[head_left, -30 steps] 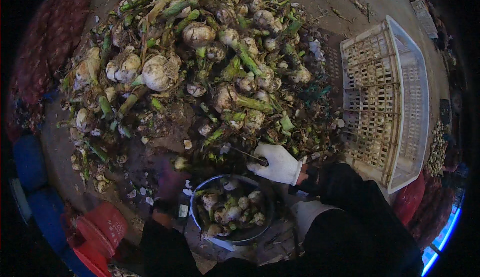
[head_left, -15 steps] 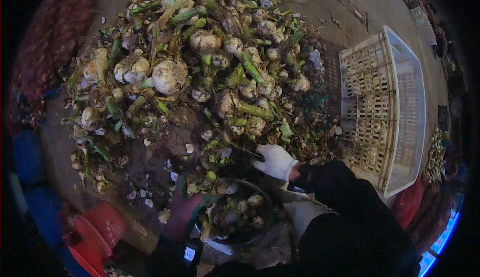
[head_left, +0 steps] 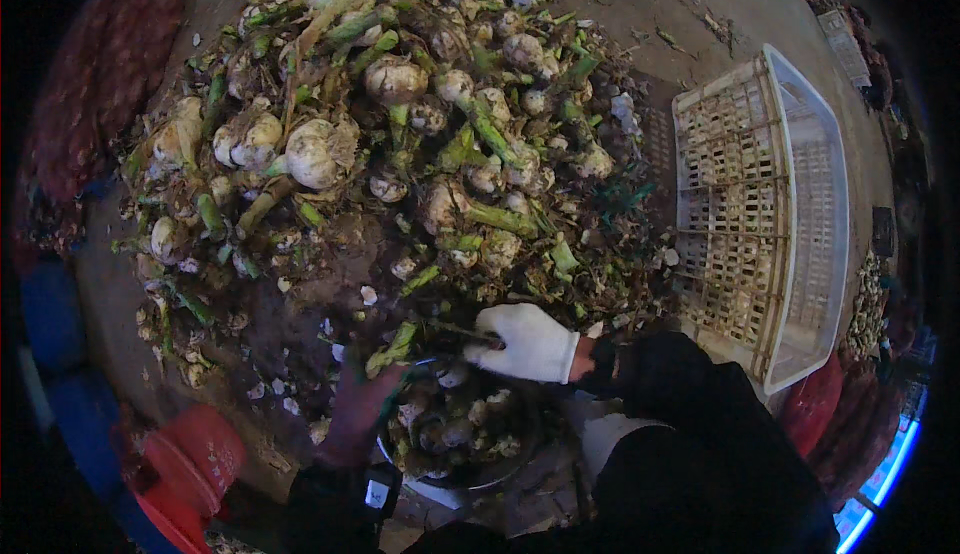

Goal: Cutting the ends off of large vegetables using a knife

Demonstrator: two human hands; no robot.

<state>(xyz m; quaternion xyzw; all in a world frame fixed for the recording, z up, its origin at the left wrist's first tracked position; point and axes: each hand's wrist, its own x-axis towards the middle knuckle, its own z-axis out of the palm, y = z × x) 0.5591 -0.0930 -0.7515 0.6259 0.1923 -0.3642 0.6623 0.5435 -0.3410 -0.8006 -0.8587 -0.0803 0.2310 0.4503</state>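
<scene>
My left hand (head_left: 362,409), in a dusky red glove with green on it, is at the left rim of a round basin (head_left: 520,466). From its dim, blurred fingers sticks a green stalk (head_left: 392,349); whether a bulb is on it I cannot see. Over the basin's far right edge, my white-gloved right hand (head_left: 525,342) is closed round a thin dark tool (head_left: 462,331), blade-like, pointing left toward the stalk. Inside the basin lie several trimmed, soil-stained bulbs (head_left: 458,432). Beyond both hands spreads a heap of dirty white bulbs (head_left: 315,154) with thick green stems.
A pale plastic crate (head_left: 735,219) lies on its side at the right. Red buckets (head_left: 195,459) stand at lower left, and red mesh sacks (head_left: 100,84) line the far left. Peelings and white scraps (head_left: 368,296) litter the floor before me.
My right hand has moved left, closer to my left hand, with the thin tool in it. The green stalk at my left hand now shows lengthwise. The view has shifted slightly.
</scene>
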